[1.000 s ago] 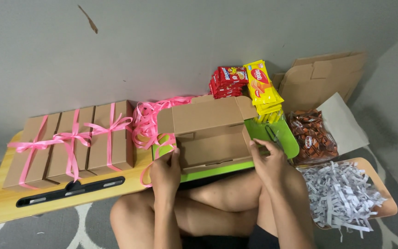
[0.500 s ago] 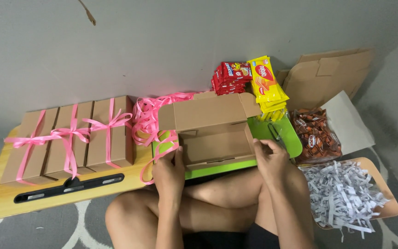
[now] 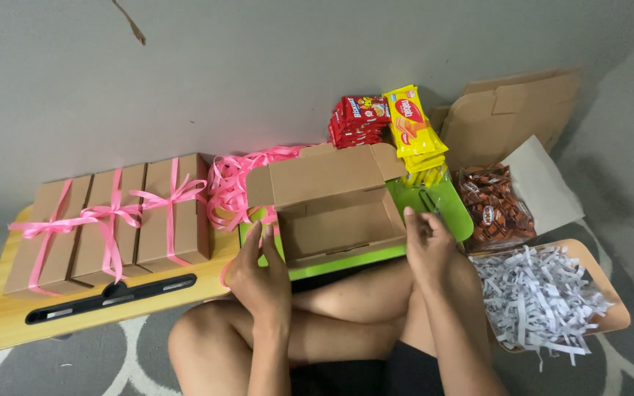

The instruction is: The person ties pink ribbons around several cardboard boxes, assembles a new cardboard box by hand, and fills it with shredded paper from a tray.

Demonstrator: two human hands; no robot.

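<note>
An open, empty brown cardboard box (image 3: pixel 332 213) with its lid flap raised stands on a green board (image 3: pixel 445 209) over my lap. My left hand (image 3: pixel 258 275) rests against the box's near left corner, fingers spread and holding nothing. At the box's right wall my right hand (image 3: pixel 427 246) has its fingertips on the cardboard edge. A tangle of pink ribbon (image 3: pixel 236 187) lies just left of the box.
Three closed brown boxes (image 3: pixel 108 224) tied with pink ribbon sit on a wooden lap table (image 3: pixel 9 326) at left. Red packets (image 3: pixel 357 121), yellow packets (image 3: pixel 412 132), a bag of brown candies (image 3: pixel 489 209), flat cardboard (image 3: pixel 511 114) and a tray of shredded paper (image 3: pixel 541 297) lie at right.
My left hand has let go of the box's left wall and opened beside it. The right hand slid slightly up the right wall. The view shifted a little.
</note>
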